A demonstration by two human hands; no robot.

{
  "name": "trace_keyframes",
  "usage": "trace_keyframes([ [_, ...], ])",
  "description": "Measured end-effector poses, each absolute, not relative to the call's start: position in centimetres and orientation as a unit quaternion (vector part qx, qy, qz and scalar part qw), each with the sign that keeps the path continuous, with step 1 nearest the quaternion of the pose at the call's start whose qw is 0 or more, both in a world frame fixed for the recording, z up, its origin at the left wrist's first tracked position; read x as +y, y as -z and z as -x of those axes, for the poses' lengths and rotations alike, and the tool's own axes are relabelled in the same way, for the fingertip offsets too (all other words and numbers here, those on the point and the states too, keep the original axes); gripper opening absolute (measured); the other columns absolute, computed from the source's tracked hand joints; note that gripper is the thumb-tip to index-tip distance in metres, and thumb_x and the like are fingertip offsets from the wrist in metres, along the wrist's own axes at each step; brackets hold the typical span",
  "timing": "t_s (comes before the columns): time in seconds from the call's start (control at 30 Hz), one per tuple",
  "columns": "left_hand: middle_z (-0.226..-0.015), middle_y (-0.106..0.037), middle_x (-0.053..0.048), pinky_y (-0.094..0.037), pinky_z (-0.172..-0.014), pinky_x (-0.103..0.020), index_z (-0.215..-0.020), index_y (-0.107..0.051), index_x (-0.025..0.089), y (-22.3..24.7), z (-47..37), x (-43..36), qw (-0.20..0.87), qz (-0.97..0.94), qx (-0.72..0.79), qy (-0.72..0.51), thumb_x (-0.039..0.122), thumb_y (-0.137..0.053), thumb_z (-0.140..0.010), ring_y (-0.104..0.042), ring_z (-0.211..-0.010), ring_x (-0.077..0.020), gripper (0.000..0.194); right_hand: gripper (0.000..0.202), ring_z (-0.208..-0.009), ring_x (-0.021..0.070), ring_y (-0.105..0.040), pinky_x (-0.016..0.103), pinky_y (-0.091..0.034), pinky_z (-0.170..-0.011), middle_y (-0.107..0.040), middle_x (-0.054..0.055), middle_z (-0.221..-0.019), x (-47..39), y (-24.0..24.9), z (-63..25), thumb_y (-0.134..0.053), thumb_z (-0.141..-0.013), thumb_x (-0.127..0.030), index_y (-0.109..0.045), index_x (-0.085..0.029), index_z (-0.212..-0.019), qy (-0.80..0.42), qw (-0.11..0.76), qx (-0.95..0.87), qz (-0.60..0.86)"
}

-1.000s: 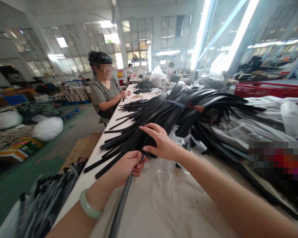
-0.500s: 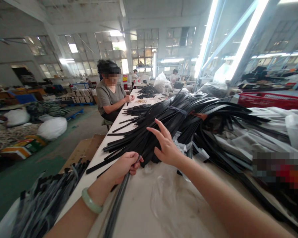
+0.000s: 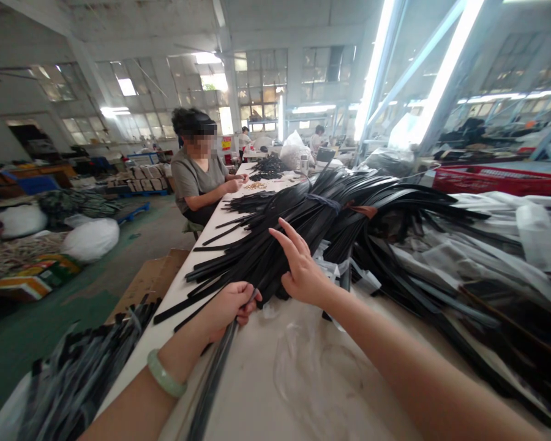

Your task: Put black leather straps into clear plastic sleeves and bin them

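My left hand (image 3: pixel 232 308), with a pale green bangle on its wrist, is closed around a dark strip (image 3: pixel 213 380) that runs down toward the bottom edge. To its right, my right hand (image 3: pixel 302 267) has its fingers spread and holds nothing. It hovers over or rests against a big bundle of black strips (image 3: pixel 298 214); contact cannot be made out. A blue tie and a brown tie wrap the bundle. The strips' ends fan out to the left across the pale table (image 3: pixel 252 392).
Across the table's left edge sits a person (image 3: pixel 199 174), hands together. More strips (image 3: pixel 87 373) lie low at the left beside cardboard (image 3: pixel 153 275). Clear plastic (image 3: pixel 312 361) is near my right forearm. A red crate (image 3: pixel 500 179) stands at the right.
The whole view has shifted slightly, so most things appear a little further left. Both my hands keep nearly the same pose, the left still closed on the strip.
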State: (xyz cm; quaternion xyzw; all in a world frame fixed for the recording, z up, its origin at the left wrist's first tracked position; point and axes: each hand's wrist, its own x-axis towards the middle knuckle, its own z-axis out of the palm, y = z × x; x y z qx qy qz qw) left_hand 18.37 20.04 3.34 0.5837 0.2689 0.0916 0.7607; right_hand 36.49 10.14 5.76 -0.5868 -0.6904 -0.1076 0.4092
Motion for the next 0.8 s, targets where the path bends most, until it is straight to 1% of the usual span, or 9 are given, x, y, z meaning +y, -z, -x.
trace_keyframes([
  [0.1, -0.052, -0.039, 0.007, -0.014, -0.042, -0.016, -0.078, -0.053, 0.013, -3.2, -18.4, 20.2, 0.762, -0.583, 0.269, -0.088, 0.046, -0.062, -0.077, -0.020, -0.043, -0.0020, 0.035, 0.091, -0.141, 0.0228, -0.012, 0.051, -0.018, -0.111, -0.009, 0.009, -0.154, 10.3, -5.5, -36.5, -0.037, -0.058, -0.001, -0.019, -0.021, -0.145, 0.103, 0.436, -0.686, 0.574],
  [0.3, -0.052, -0.039, 0.006, -0.014, -0.042, -0.016, -0.077, -0.053, 0.013, -3.9, -18.2, 20.2, 0.762, -0.582, 0.262, -0.108, 0.044, -0.063, -0.077, -0.020, -0.043, -0.0023, 0.033, 0.093, -0.141, 0.0226, -0.012, 0.052, -0.019, -0.111, -0.009, 0.008, -0.155, 10.5, -5.1, -36.4, -0.036, -0.058, 0.001, -0.017, -0.021, -0.146, 0.102, 0.446, -0.679, 0.573],
  [0.37, -0.052, -0.039, 0.006, -0.015, -0.042, -0.016, -0.077, -0.053, 0.013, -4.0, -18.2, 20.2, 0.760, -0.584, 0.262, -0.109, 0.045, -0.063, -0.077, -0.021, -0.043, -0.0025, 0.034, 0.089, -0.141, 0.0233, -0.011, 0.052, -0.018, -0.111, -0.004, 0.006, -0.156, 10.4, -5.2, -36.4, -0.037, -0.058, 0.002, -0.029, -0.023, -0.143, 0.110, 0.437, -0.679, 0.580],
  [0.4, -0.052, -0.039, 0.006, -0.016, -0.042, -0.016, -0.077, -0.053, 0.013, -3.9, -18.2, 20.2, 0.758, -0.586, 0.264, -0.110, 0.045, -0.062, -0.077, -0.021, -0.043, -0.0027, 0.034, 0.081, -0.141, 0.0240, -0.011, 0.052, -0.018, -0.110, -0.004, 0.002, -0.156, 10.3, -5.3, -36.5, -0.038, -0.058, 0.002, -0.043, -0.025, -0.135, 0.118, 0.429, -0.683, 0.579],
  [0.47, -0.052, -0.039, 0.006, -0.016, -0.042, -0.017, -0.076, -0.053, 0.013, -3.8, -18.3, 20.2, 0.755, -0.589, 0.268, -0.110, 0.046, -0.062, -0.077, -0.020, -0.043, -0.0028, 0.034, 0.055, -0.141, 0.0256, -0.011, 0.052, -0.017, -0.109, -0.010, -0.006, -0.155, 10.1, -5.7, -36.5, -0.041, -0.059, 0.001, -0.068, -0.026, -0.098, 0.140, 0.402, -0.703, 0.570],
  [0.53, -0.052, -0.039, 0.006, -0.016, -0.042, -0.017, -0.075, -0.053, 0.013, -3.6, -18.3, 20.3, 0.752, -0.592, 0.268, -0.109, 0.046, -0.061, -0.078, -0.020, -0.043, -0.0029, 0.034, 0.031, -0.141, 0.0264, -0.013, 0.052, -0.016, -0.108, -0.024, -0.009, -0.151, 9.8, -6.1, -36.5, -0.044, -0.061, 0.000, -0.066, -0.022, -0.061, 0.166, 0.376, -0.720, 0.559],
  [0.57, -0.052, -0.039, 0.006, -0.016, -0.042, -0.017, -0.076, -0.053, 0.013, -3.5, -18.4, 20.3, 0.752, -0.593, 0.267, -0.107, 0.046, -0.062, -0.078, -0.020, -0.043, -0.0030, 0.034, 0.026, -0.141, 0.0265, -0.014, 0.051, -0.015, -0.108, -0.030, -0.008, -0.149, 9.7, -6.3, -36.5, -0.046, -0.062, -0.001, -0.061, -0.020, -0.053, 0.177, 0.366, -0.724, 0.557],
  [0.63, -0.052, -0.039, 0.006, -0.016, -0.042, -0.017, -0.076, -0.053, 0.013, -3.4, -18.4, 20.4, 0.752, -0.593, 0.267, -0.105, 0.046, -0.062, -0.077, -0.020, -0.043, -0.0031, 0.034, 0.024, -0.140, 0.0260, -0.015, 0.050, -0.015, -0.107, -0.036, -0.006, -0.146, 9.5, -6.6, -36.3, -0.047, -0.064, -0.003, -0.057, -0.019, -0.048, 0.193, 0.357, -0.722, 0.560],
  [0.8, -0.051, -0.039, 0.007, -0.016, -0.042, -0.017, -0.075, -0.053, 0.013, -3.6, -18.4, 20.2, 0.747, -0.592, 0.281, -0.108, 0.046, -0.062, -0.077, -0.020, -0.043, -0.0030, 0.034, 0.022, -0.141, 0.0255, -0.014, 0.048, -0.012, -0.107, -0.040, -0.004, -0.144, 9.4, -6.9, -36.2, -0.048, -0.065, -0.005, -0.055, -0.018, -0.048, 0.203, 0.349, -0.722, 0.562],
])
